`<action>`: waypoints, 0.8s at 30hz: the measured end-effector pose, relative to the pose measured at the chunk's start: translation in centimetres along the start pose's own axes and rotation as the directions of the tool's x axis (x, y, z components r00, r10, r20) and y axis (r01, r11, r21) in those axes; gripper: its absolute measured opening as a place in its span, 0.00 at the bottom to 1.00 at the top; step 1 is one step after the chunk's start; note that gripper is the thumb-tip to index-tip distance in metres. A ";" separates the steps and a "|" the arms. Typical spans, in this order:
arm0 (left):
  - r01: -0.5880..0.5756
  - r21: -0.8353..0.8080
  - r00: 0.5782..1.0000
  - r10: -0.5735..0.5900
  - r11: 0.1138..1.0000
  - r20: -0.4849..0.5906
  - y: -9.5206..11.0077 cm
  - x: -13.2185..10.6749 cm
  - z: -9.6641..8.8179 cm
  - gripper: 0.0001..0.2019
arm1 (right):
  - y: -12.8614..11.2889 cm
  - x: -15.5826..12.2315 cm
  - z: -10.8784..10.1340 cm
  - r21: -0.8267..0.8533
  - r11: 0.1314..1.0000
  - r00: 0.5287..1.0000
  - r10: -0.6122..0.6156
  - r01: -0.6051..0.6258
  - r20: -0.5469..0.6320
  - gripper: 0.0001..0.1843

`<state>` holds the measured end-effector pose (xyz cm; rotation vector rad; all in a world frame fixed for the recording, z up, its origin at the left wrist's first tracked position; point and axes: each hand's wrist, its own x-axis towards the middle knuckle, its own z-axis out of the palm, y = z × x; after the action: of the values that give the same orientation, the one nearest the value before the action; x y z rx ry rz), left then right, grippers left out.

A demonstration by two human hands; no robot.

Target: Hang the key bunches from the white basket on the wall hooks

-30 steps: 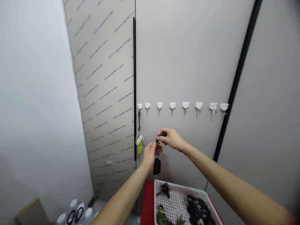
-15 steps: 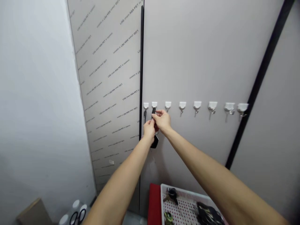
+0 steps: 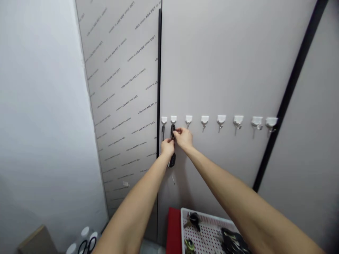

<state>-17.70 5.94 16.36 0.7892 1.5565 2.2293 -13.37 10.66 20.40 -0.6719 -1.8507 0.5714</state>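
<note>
- Black key strap is standing out against the pale panel, the largest surface; its upper end is lying at the second hook from the left.
- White basket is sitting low beneath the hands, beside a red surface; keys with black heads are lying inside it.
- Right hand is pinching the strap's upper part between thumb and fingertips.
- Left hand is gripping lower down the strap, fingers closed.
- Dark fob is hanging below the left hand; a sideways swing could be tangling it with the neighbouring strap, which is hanging just beside.
- Second hook is showing its white mount, but whether the loop is seating fully cannot be told. A loop merely resting on the tip could be slipping off under the fob's weight, were both hands letting go early.
</note>
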 end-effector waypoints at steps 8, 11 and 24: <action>-0.422 0.404 0.889 0.459 0.812 0.006 2.9 -0.5 0.3 0.18 | -1.2 1.4 0.2 -0.032 0.990 0.990 -0.135 0.134 -0.036 0.11; -0.462 0.442 0.867 0.496 0.769 0.045 3.7 0.5 0.5 0.18 | -1.3 2.0 0.4 -0.064 0.986 0.988 -0.154 0.152 -0.018 0.10; -0.349 0.518 0.900 0.127 0.781 0.416 -8.7 -11.3 -3.4 0.14 | 10.9 -12.8 -7.3 -0.241 0.941 0.695 0.008 0.237 0.719 0.13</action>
<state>-11.19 0.40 4.49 1.5572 2.0506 1.5883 -0.63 10.51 7.21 -0.5662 -2.7539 0.4845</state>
